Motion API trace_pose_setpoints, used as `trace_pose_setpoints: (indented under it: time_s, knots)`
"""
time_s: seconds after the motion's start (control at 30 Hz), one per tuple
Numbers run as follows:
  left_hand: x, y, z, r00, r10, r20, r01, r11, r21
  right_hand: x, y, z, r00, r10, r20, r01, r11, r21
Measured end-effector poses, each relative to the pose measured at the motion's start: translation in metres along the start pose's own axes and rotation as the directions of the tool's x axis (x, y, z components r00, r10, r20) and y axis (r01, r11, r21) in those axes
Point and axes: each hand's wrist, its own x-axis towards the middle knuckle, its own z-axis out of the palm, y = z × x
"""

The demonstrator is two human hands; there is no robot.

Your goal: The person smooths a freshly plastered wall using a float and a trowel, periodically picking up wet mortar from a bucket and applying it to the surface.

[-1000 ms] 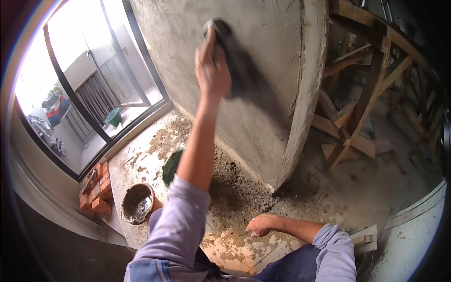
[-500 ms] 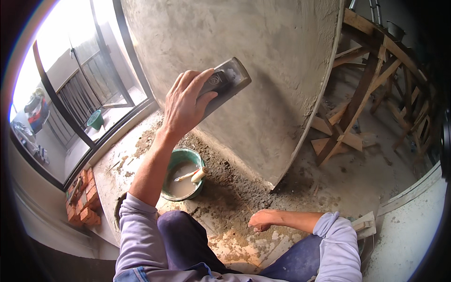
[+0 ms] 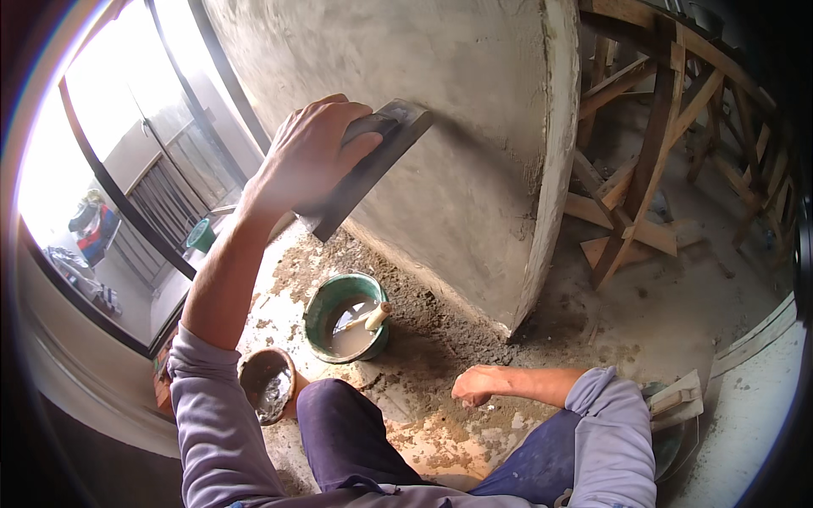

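My left hand (image 3: 315, 152) is raised in front of the plastered wall (image 3: 440, 169), its fingers wrapped round the grip of a dark, rectangular plastering float (image 3: 373, 169). The float slants up to the right with its long edge toward me. Its far end lies close to the wall's wet-looking grey surface; contact cannot be made out. Low over the floor, by my right knee, my right hand (image 3: 476, 385) is loosely curled, with nothing showing in it. Below the float stands a green bucket (image 3: 312, 326) of cloudy water, with a pale-handled brush (image 3: 377, 316) in it.
A round mortar-smeared bowl (image 3: 292, 385) sits by my left knee. Mortar crumbs (image 3: 423, 309) line the wall's foot. Wooden trestles (image 3: 652, 169) stand to the right, glazed doors (image 3: 127, 195) to the left. Another pale-handled tool (image 3: 676, 400) rests on a container beside my right arm.
My left hand has drawn the float left and slightly down, turning it more edge-on. My view has shifted, bringing the bowl out from behind my arm. My right hand stays curled.
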Motion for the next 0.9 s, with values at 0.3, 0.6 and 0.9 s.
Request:
trace_pose_setpoints:
  time_s: [0.3, 0.6, 0.9]
  knots:
    - [0.022, 0.008, -0.008, 0.99, -0.072, 0.12, 0.064, 0.996, 0.067, -0.004, 0.012, 0.014, 0.997, -0.057, -0.056, 0.057, 0.998, -0.015]
    - [0.045, -0.014, -0.016, 0.958, -0.171, 0.231, 0.108, 0.959, 0.263, -0.006, 0.012, 0.008, 0.998, 0.003, -0.055, -0.003, 1.0, 0.003]
    - [-0.008, 0.008, 0.051, 0.85, -0.21, -0.483, 0.084, 0.959, -0.269, -0.016, -0.003, -0.008, 0.997, 0.059, 0.051, -0.06, 0.998, 0.017]
